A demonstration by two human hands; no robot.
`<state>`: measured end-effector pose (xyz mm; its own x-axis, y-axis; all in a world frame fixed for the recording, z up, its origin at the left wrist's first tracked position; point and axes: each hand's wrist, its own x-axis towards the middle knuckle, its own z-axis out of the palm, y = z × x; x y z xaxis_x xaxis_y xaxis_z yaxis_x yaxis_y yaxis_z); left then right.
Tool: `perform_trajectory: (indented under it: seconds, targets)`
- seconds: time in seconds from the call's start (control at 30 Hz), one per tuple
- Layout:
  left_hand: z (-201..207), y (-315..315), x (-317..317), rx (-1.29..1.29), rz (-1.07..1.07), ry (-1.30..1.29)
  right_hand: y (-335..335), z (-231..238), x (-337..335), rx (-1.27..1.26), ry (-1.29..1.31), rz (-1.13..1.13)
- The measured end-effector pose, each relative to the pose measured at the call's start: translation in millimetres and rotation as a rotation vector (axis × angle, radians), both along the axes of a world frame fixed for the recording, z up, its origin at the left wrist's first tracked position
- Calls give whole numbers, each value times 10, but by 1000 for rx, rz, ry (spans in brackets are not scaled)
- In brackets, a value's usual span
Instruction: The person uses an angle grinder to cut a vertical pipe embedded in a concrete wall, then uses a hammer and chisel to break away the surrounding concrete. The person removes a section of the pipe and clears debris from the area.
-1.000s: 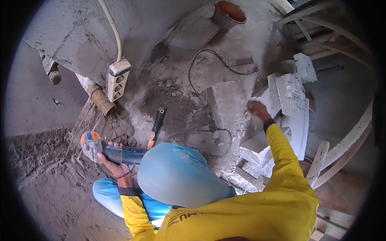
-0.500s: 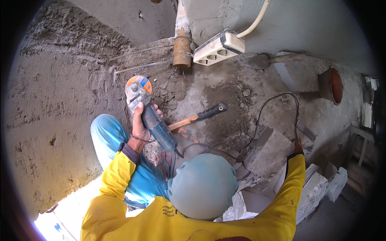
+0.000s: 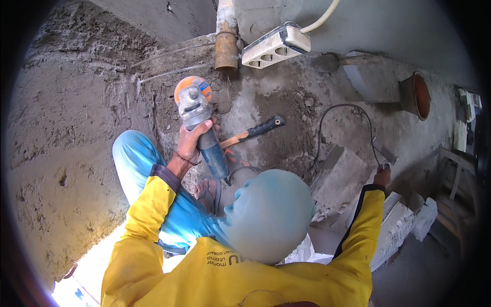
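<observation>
Dusty floor (image 3: 250,108) fills middle. Grey slab (image 3: 340,176) lies near right sleeve. In left hand (image 3: 192,139) I have angle grinder (image 3: 214,156), grip wrapped round body, disc end uppermost. Power strip (image 3: 277,50) well apart from right hand (image 3: 382,178). Black-and-orange handle (image 3: 261,128) just beside grinder. Black cord (image 3: 348,105) loops rightward; right grip narrow on cord end (image 3: 385,166). Change: pale tip now shows past fingers, hidden half-second ago. I judge: cord secured, grinder probably unpowered.

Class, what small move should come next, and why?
Probably, the right grip should bring the black cord toward the power strip: it seems to hold the cord's end, the strip's sockets look free, and the left grip holds the angle grinder.
</observation>
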<state>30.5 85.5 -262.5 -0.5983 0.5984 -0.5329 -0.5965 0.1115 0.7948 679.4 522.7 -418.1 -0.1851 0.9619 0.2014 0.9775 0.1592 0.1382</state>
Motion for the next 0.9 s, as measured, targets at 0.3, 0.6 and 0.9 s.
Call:
perform_trajectory:
  seconds: [0.3, 0.6, 0.9]
  targets:
    - [-693, 195, 223, -480, -300, 362, -416, 2264, -906, -694, 2132, -85]
    - [-1211, 534, 540, -795, -658, 782, -1428, 3632, -2327, -267, 1813, 38]
    - [-1335, 362, 528, -738, -645, 904, -1769, 3284, -3263, -393, 1598, 279]
